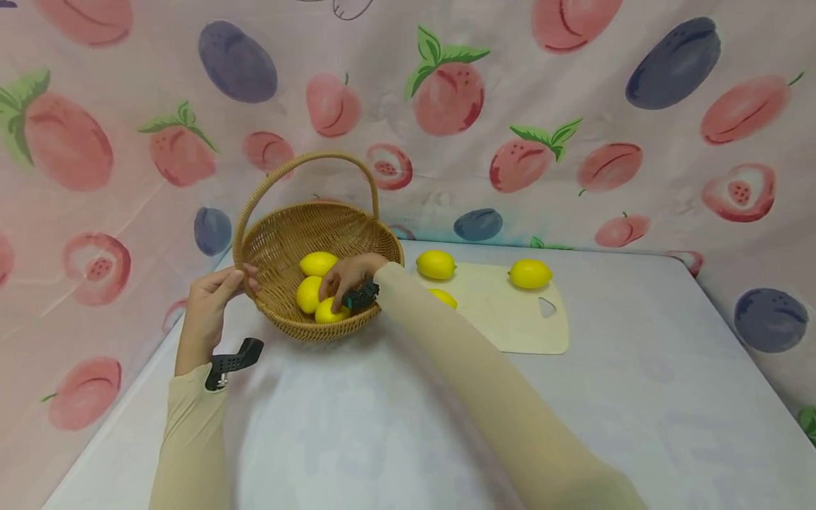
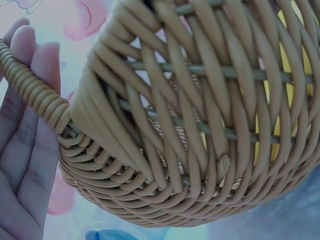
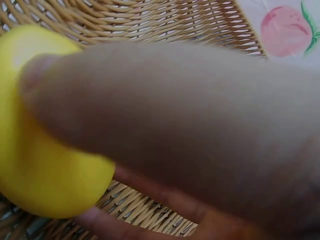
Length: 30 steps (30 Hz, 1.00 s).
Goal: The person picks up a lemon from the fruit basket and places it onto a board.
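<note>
A wicker basket (image 1: 280,237) with a tall arched handle is tilted toward me at the back left of the table. My left hand (image 1: 213,301) grips the foot of its handle at the left rim, and the left wrist view shows fingers (image 2: 46,67) behind the wrapped handle (image 2: 30,80). Inside the basket, my right hand (image 1: 353,273) holds a lemon (image 1: 331,312) low near the front wall. The right wrist view has the thumb pressed on this lemon (image 3: 45,165), with fingers on its other side. Two more lemons, one upper (image 1: 319,263) and one lower (image 1: 309,295), lie beside it.
Right of the basket lies a cream cutting board (image 1: 510,326) with a handle hole. One lemon (image 1: 436,264) rests at its back left, another (image 1: 530,273) at its back right, and a third (image 1: 444,297) is partly behind my right sleeve. A fruit-print cloth (image 1: 382,92) hangs behind the table.
</note>
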Available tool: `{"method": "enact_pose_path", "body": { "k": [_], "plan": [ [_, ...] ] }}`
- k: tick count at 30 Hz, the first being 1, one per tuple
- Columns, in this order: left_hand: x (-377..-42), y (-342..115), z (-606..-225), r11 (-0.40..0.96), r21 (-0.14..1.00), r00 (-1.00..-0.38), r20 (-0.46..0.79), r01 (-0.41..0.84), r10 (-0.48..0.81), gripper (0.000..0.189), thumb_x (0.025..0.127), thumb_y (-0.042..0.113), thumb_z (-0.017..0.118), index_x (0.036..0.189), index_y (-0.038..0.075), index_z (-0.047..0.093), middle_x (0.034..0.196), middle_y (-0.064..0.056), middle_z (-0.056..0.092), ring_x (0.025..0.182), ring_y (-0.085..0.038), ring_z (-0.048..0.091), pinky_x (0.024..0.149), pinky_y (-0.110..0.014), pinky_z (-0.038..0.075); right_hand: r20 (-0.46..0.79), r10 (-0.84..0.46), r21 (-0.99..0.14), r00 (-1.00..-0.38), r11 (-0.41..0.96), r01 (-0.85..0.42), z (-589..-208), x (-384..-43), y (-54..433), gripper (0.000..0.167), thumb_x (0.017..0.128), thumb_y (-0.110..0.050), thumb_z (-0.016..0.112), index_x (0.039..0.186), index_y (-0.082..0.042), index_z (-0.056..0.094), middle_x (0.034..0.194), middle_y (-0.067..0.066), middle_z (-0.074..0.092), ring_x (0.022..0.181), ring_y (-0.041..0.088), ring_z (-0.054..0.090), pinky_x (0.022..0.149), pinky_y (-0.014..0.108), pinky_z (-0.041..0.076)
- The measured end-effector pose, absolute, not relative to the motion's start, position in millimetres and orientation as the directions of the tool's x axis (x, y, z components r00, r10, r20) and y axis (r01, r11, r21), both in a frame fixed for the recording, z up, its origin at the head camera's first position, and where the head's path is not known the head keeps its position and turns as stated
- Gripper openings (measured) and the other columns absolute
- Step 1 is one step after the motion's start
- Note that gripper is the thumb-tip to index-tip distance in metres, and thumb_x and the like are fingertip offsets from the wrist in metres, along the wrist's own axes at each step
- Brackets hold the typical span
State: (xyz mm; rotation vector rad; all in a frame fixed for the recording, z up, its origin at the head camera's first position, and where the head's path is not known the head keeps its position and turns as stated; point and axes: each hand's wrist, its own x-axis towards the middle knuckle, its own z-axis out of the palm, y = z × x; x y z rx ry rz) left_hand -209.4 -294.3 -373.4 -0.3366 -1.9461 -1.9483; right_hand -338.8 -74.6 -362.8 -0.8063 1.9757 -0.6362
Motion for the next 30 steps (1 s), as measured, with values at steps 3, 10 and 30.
{"method": "enact_pose_path", "body": {
  "k": [3, 10, 30],
  "plan": [
    [-210.2, -293.9, -373.5, 0.013, 0.907, -0.903, 0.420, 0.421, -0.091, 0.026, 0.096, 0.009, 0.050, 0.092, -0.013, 0.063, 0.071, 0.006, 0.069, 0.072, -0.004, 0.065, 0.074, -0.016, 0.052, -0.550, -0.730, -0.683, -0.405, 0.673, -0.283, -362.1, -337.1, -74.2, 0.038, 0.082, -0.012, 0.072, 0.119, -0.014, 0.060, 0.138, 0.006, 0.050, 0.127, 0.018, 0.045, 0.101, 0.028, 0.041],
    [-209.9, -293.1, -373.6, 0.015, 0.907, -0.903, 0.421, 0.421, -0.090, 0.024, 0.096, 0.009, 0.050, 0.090, -0.008, 0.066, 0.071, 0.006, 0.069, 0.072, -0.005, 0.065, 0.074, -0.017, 0.052, -0.523, -0.752, -0.660, -0.401, 0.655, -0.368, -362.4, -335.2, -75.1, 0.042, 0.082, -0.014, 0.073, 0.121, -0.018, 0.059, 0.131, 0.007, 0.053, 0.097, 0.012, 0.051, 0.074, 0.021, 0.044],
    [-209.6, -293.0, -373.6, 0.024, 0.911, -0.906, 0.413, 0.413, -0.096, 0.023, 0.096, 0.011, 0.050, 0.090, -0.002, 0.068, 0.071, 0.007, 0.069, 0.072, -0.005, 0.064, 0.075, -0.016, 0.051, -0.463, -0.785, -0.718, -0.412, 0.604, -0.345, -368.2, -336.6, -81.1, 0.036, 0.079, -0.010, 0.075, 0.111, -0.013, 0.059, 0.128, 0.010, 0.054, 0.113, 0.017, 0.053, 0.083, 0.021, 0.050]
  ]
}}
